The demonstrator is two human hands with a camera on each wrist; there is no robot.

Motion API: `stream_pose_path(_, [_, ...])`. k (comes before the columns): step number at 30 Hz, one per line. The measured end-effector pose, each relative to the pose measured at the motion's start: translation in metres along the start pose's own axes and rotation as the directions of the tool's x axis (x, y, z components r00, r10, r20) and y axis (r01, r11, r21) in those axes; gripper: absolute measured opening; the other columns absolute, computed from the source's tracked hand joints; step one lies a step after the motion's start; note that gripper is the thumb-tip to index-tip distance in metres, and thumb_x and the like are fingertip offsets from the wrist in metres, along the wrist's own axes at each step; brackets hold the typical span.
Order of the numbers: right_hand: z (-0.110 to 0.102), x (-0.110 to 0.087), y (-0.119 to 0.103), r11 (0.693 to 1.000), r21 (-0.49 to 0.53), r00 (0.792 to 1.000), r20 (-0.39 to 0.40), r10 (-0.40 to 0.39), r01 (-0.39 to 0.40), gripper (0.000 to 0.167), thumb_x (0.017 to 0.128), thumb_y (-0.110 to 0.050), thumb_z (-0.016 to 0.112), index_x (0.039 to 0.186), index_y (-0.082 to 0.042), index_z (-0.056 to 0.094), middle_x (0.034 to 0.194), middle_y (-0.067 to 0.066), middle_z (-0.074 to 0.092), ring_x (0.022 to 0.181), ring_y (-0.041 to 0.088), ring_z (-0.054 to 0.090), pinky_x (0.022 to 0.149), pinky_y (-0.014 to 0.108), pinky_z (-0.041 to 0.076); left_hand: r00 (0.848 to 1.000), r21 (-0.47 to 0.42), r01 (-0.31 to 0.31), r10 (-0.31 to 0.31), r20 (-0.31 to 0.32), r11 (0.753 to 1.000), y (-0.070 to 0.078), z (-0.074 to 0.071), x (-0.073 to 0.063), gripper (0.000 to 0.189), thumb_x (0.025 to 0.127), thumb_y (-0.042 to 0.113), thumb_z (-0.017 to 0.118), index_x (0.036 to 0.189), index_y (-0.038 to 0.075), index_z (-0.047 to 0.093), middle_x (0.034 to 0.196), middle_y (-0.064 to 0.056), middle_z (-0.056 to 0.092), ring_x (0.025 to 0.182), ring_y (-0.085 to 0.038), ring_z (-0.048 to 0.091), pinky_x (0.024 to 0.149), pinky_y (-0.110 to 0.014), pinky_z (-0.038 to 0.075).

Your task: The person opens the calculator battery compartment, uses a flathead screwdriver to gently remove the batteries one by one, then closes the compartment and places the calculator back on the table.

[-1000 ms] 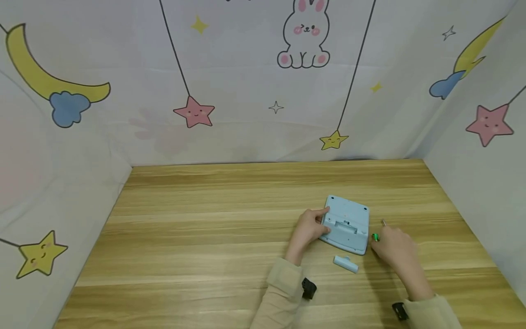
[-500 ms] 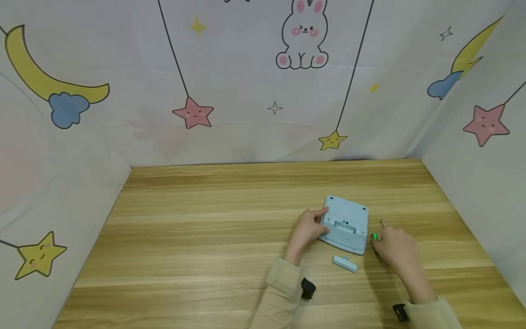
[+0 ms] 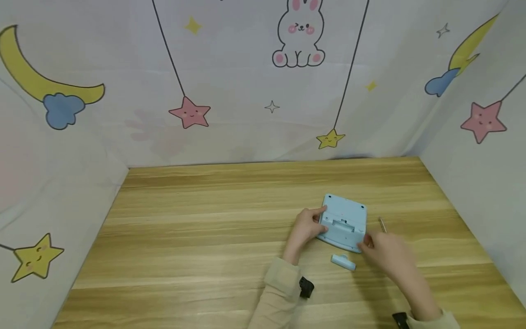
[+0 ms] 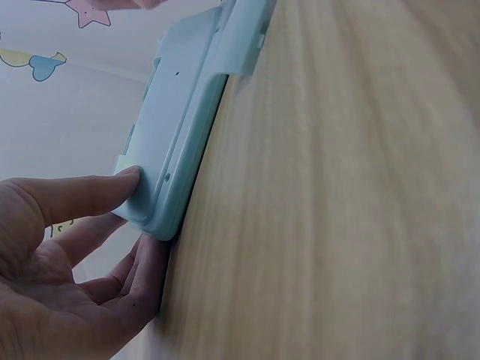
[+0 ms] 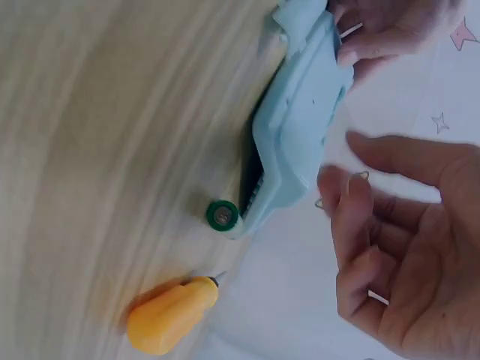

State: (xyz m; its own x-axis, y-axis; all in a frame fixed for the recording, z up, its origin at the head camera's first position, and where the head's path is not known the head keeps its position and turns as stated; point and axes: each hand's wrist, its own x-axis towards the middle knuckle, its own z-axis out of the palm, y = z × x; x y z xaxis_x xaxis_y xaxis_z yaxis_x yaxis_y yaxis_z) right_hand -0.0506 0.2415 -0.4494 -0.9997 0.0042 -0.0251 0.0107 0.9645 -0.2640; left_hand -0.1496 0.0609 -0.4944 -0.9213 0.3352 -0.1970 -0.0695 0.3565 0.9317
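Observation:
A light-blue calculator [image 3: 345, 214] lies face down on the wooden table, its battery bay uncovered. My left hand [image 3: 306, 227] grips its left side, thumb [image 4: 112, 193] on the back and fingers at the lower edge. Close to the calculator's right front corner is my right hand [image 3: 388, 253]. In the right wrist view its fingers [image 5: 351, 217] are loosely bent with nothing between them. A battery with a green rim [image 5: 223, 215] sits on the table beside the calculator, hidden in the head view. The small blue battery cover [image 3: 343, 262] lies in front.
A screwdriver with an orange handle [image 5: 171, 316] lies to the right; only its metal shaft [image 3: 382, 225] shows in the head view. Cartoon-printed cloth walls [image 3: 238, 82] enclose the table's back and sides.
My right hand has shifted left to the calculator's edge, and the green battery is now out of sight in the head view. The left hand keeps its grip; the head view drifts slightly.

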Motion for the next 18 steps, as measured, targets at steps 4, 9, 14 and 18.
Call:
stream_pose_path(4, [0.008, 0.001, -0.006, 0.998, 0.043, 0.996, 0.064, -0.055, 0.053, 0.014, 0.083, -0.021, 0.072, 0.082, -0.008, 0.066, 0.058, -0.004, 0.047, 0.05, 0.01, 0.04, 0.046, 0.023, 0.03, 1.0, 0.0, 0.002, -0.002, 0.001, 1.0, 0.001, 0.0, 0.001, 0.062, 0.074, -0.006, 0.073, 0.131, 0.014, 0.06, 0.072, -0.001, 0.046, 0.061, -0.011, 0.037, 0.053, -0.019, 0.033])
stream_pose_path(9, [0.015, 0.0, -0.014, 0.996, 0.057, 0.991, 0.109, -0.076, 0.07, 0.018, 0.08, -0.023, 0.075, 0.085, -0.009, 0.067, 0.062, -0.005, 0.047, 0.054, 0.009, 0.04, 0.049, 0.021, 0.03, 1.0, 0.017, 0.001, -0.001, 0.0, 1.0, 0.001, -0.002, 0.001, 0.061, 0.074, -0.005, 0.074, 0.131, 0.015, 0.06, 0.077, -0.004, 0.055, 0.063, -0.011, 0.042, 0.054, -0.019, 0.036])
stream_pose_path(14, [0.019, -0.002, -0.018, 0.995, 0.036, 0.989, 0.113, -0.099, 0.095, 0.02, 0.078, -0.026, 0.077, 0.086, -0.01, 0.067, 0.064, -0.006, 0.047, 0.057, 0.008, 0.04, 0.051, 0.021, 0.03, 1.0, 0.022, -0.008, 0.007, 0.008, 1.0, 0.002, -0.002, 0.0, 0.061, 0.074, -0.004, 0.074, 0.131, 0.014, 0.059, 0.073, -0.001, 0.05, 0.061, -0.01, 0.04, 0.053, -0.018, 0.034])
stream_pose_path(18, [0.023, -0.002, -0.021, 0.994, 0.016, 0.988, 0.113, -0.106, 0.105, 0.02, 0.077, -0.027, 0.078, 0.085, -0.011, 0.067, 0.064, -0.007, 0.048, 0.056, 0.008, 0.041, 0.051, 0.021, 0.031, 1.0, 0.012, -0.012, 0.012, 0.006, 1.0, 0.002, -0.002, -0.001, 0.061, 0.074, -0.005, 0.073, 0.131, 0.013, 0.06, 0.073, 0.0, 0.047, 0.061, -0.01, 0.039, 0.053, -0.018, 0.034])
